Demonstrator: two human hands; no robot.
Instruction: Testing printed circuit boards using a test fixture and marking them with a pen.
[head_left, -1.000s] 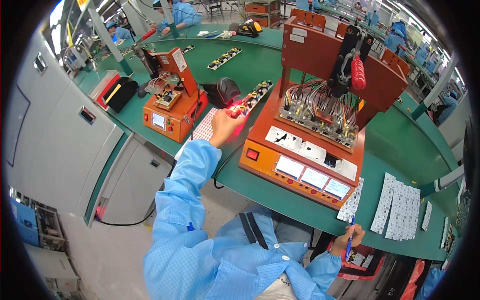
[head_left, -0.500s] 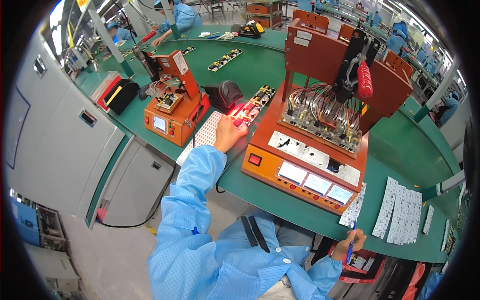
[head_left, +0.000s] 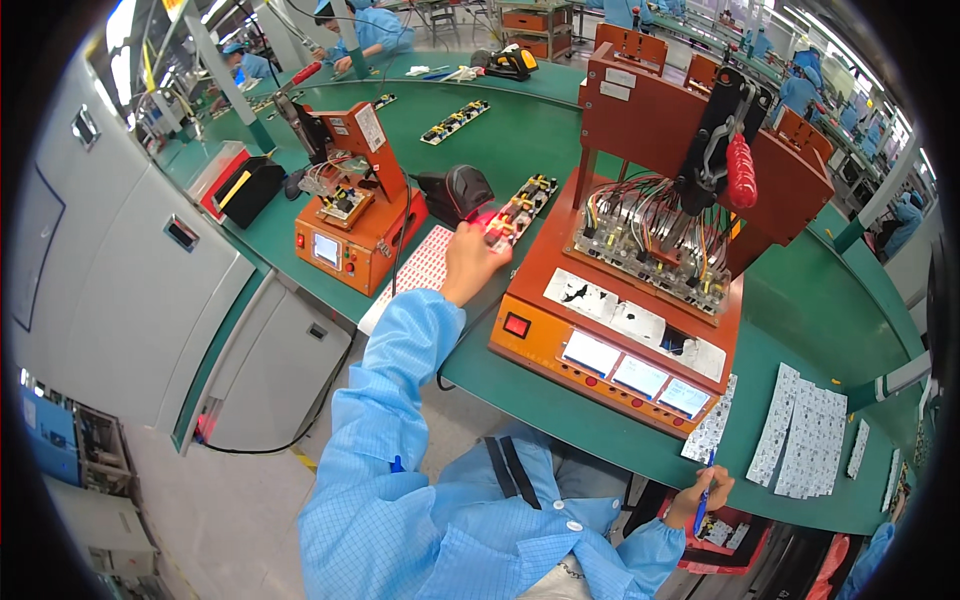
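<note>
My left hand (head_left: pixel 474 264) is closed on the near end of a long circuit board (head_left: pixel 522 208) packed with yellow, black and white components. Its fingertips are partly hidden. Right beside the board, a dark barcode scanner (head_left: pixel 458 195) casts red light over the fingers and the board's near end. Under and left of the wrist lies a white sheet of small red-lit labels (head_left: pixel 418 266). A blue pen (head_left: pixel 702 508) is gripped in my right hand (head_left: pixel 702 494), at the table's front edge near a strip of small printed boards (head_left: pixel 712 425).
A large orange test fixture (head_left: pixel 620 330) with wires, screens and a red-handled clamp (head_left: pixel 741 172) stands right of my left hand. A smaller orange fixture (head_left: pixel 345 240) stands to the left. Printed panels (head_left: pixel 810 435) lie at right; another circuit board (head_left: pixel 455 121) lies farther back. Other people work beyond.
My left hand and the circuit board have shifted slightly right and away from me. Less red light falls across the board. My right hand keeps the pen in nearly the same place.
</note>
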